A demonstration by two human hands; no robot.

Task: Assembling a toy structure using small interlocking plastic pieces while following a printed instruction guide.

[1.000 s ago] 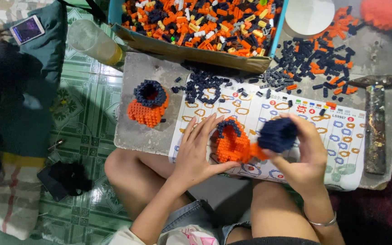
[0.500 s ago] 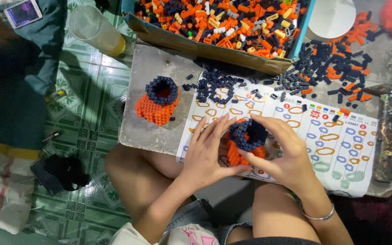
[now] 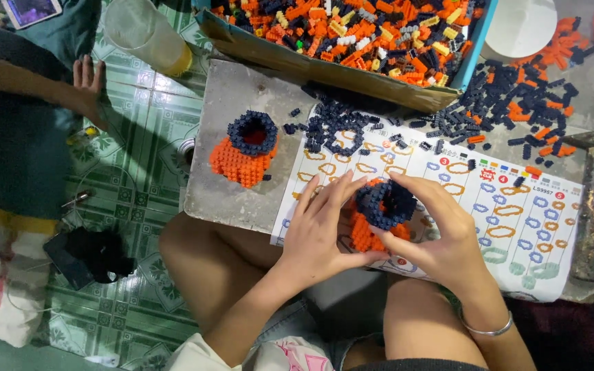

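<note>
Orange brick model (image 3: 364, 232), navy ring top, upright on instruction sheet (image 3: 517, 220).

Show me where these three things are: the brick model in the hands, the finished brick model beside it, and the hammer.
Brick model in the hands (image 3: 384, 204), head view, on its dark blue top ring.
Finished brick model (image 3: 245, 148), head view, on its dark blue rim.
Hammer (image 3: 592, 206), head view, on the middle of its handle.

We take this for a home floor used for piecework, green patterned floor tiles (image 3: 139, 137), low grey stone slab bench (image 3: 235, 89), open cardboard box of small orange and dark plastic bricks (image 3: 352, 34), printed paper assembly chart (image 3: 517, 227), folded striped cloth bedding (image 3: 1, 288)
</note>
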